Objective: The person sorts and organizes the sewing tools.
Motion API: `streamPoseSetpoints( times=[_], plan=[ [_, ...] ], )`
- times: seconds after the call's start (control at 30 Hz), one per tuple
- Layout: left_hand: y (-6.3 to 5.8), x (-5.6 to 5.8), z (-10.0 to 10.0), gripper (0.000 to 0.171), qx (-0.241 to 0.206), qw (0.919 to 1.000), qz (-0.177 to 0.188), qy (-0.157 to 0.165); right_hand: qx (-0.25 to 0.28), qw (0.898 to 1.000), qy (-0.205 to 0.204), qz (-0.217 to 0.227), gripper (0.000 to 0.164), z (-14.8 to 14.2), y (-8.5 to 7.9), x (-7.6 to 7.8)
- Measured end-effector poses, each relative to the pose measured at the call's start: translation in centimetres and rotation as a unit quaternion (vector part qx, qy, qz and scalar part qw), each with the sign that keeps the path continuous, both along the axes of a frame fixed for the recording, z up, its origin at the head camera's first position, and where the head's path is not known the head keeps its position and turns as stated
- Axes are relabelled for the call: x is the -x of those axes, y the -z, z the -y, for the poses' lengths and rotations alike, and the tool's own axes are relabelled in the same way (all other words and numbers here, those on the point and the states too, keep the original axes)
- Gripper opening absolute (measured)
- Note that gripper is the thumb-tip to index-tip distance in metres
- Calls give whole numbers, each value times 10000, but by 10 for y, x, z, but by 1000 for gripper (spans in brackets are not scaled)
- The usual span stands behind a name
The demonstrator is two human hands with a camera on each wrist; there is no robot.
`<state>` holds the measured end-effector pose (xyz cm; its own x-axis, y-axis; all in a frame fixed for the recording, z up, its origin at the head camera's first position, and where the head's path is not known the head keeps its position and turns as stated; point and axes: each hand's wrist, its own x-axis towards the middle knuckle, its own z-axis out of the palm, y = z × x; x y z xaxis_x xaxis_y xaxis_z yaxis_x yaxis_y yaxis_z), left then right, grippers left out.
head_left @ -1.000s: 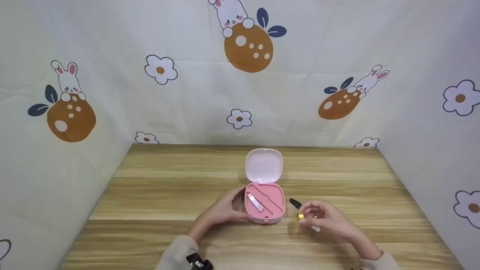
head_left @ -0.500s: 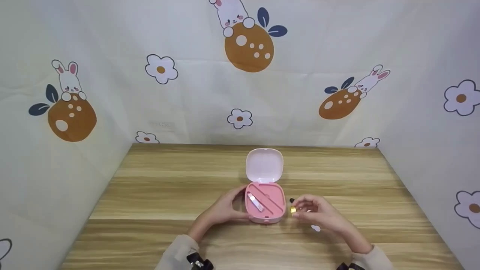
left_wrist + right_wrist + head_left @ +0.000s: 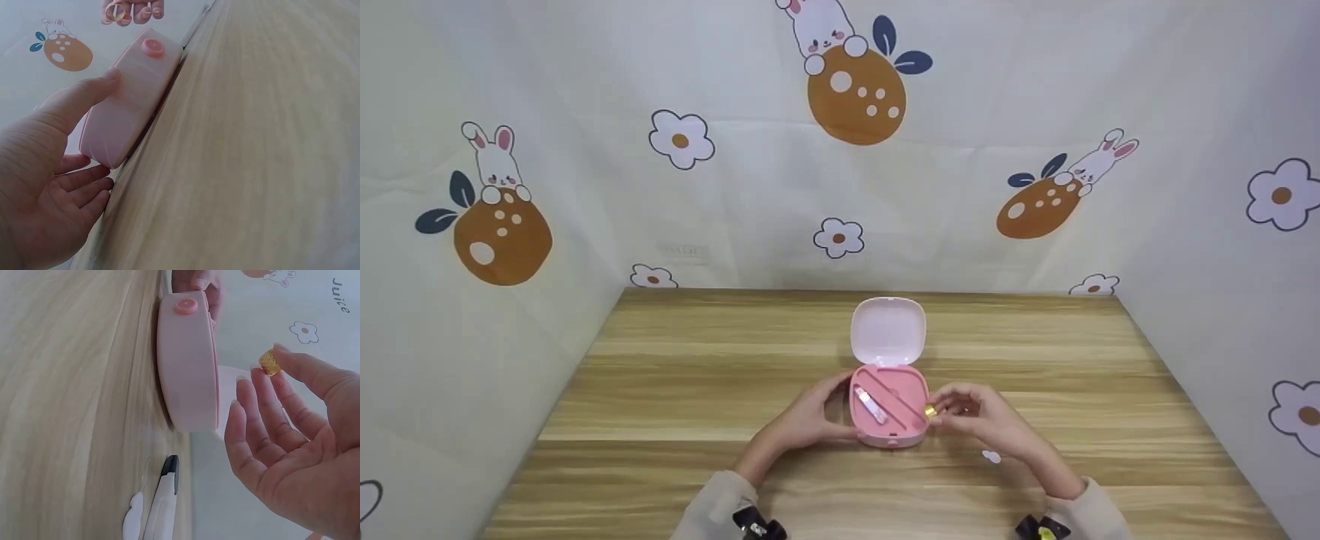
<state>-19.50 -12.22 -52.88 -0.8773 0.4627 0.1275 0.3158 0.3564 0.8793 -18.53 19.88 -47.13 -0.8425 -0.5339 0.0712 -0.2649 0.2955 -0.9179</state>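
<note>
A pink sewing box (image 3: 913, 394) stands on the table with its pale lid (image 3: 889, 330) raised. My left hand (image 3: 810, 416) holds the box by its left side, its thumb (image 3: 93, 90) on the front wall. A small clear-and-white tube (image 3: 871, 406) lies in a slot of the pink insert. My right hand (image 3: 994, 424) pinches a gold ring thimble (image 3: 270, 363) between thumb and index finger, at the box's right rim. The other right fingers stand loosely bent. Whether the thimble touches the rim, I cannot tell.
Right of the box, a white needle threader (image 3: 133, 517) with a thin wire lies on the wooden table (image 3: 697, 390). Beside it lies a white tool with a black tip (image 3: 163, 500), hidden under my right hand in the head view. A printed cloth (image 3: 750, 187) hangs behind.
My right hand has moved left with the thimble, from over the loose items to the box's right rim. The left hand and the box have stayed in place.
</note>
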Motion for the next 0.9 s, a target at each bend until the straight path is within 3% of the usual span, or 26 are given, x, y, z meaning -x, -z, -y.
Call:
streamPoseSetpoints(
  times=[0.67, 0.9],
  plan=[
    [-3, -2, 1, 100, 79, 9999, 124, -75, 69, 9993, -251, -263, 23, 29, -5, 6],
    [-3, -2, 1, 101, 122, 9998, 136, -72, -330, 9978, -255, -512, 20, 40, -7, 9]
  ],
)
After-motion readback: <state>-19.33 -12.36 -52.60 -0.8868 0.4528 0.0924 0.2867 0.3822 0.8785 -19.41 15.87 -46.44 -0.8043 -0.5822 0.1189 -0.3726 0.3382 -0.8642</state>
